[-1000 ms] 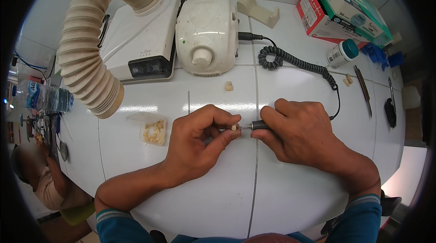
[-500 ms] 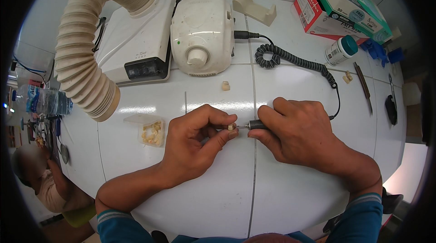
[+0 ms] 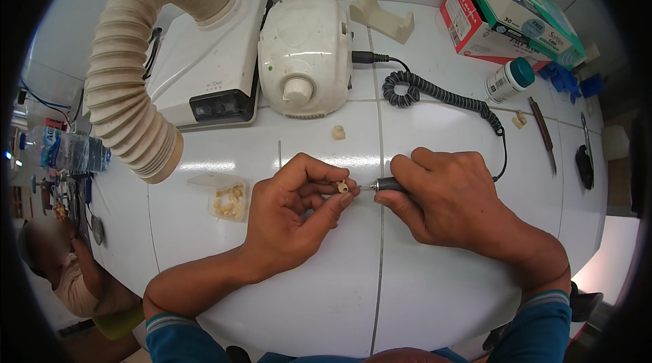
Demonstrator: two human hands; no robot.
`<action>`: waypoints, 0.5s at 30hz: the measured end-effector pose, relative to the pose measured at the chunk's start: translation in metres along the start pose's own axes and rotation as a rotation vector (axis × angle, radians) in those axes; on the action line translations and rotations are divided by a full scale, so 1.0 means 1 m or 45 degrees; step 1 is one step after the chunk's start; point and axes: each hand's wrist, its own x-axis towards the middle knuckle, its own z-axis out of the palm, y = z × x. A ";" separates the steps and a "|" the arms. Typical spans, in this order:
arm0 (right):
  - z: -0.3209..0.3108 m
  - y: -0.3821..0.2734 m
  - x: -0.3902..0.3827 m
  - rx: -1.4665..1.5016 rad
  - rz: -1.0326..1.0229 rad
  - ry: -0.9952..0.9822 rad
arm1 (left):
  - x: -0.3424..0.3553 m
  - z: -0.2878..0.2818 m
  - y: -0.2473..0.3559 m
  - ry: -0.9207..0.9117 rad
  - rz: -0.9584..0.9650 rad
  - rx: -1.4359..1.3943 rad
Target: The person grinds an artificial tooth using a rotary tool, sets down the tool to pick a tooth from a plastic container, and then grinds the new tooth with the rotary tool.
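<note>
Between thumb and fingertips, my left hand (image 3: 299, 210) pinches a small cream-coloured dental crown (image 3: 343, 188), its hollow side partly showing. My right hand (image 3: 451, 193) is wrapped round a black rotary handpiece (image 3: 387, 185), whose thin metal bur points left at the crown. Whether the bur touches it I cannot tell. A coiled black cord (image 3: 445, 95) runs from the handpiece to the white control unit (image 3: 305, 57) with its round knob. Left of my left hand stands an open clear plastic box (image 3: 231, 201) of tooth-coloured pieces. Another such piece (image 3: 339, 133) lies beyond my hands.
A ribbed suction hose (image 3: 129, 91) arches over the left, joined to a white box unit (image 3: 210, 57). A thin metal rod (image 3: 279, 154) lies near my left hand. At right are a knife (image 3: 542, 133), a white bottle (image 3: 509, 80) and stacked cartons (image 3: 513, 20). Someone sits at far left.
My left fingers have turned the crown so its hollow side shows, and the bur now sits slightly farther from it. My right hand has barely moved.
</note>
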 end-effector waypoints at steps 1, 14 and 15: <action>0.000 0.000 0.000 0.005 0.004 0.006 | 0.000 -0.001 -0.001 0.001 0.001 0.001; 0.000 0.000 -0.001 0.027 0.032 -0.003 | 0.000 -0.001 -0.001 -0.047 0.042 0.106; -0.001 -0.001 -0.001 0.027 0.033 -0.003 | 0.000 0.000 0.000 -0.014 0.035 0.058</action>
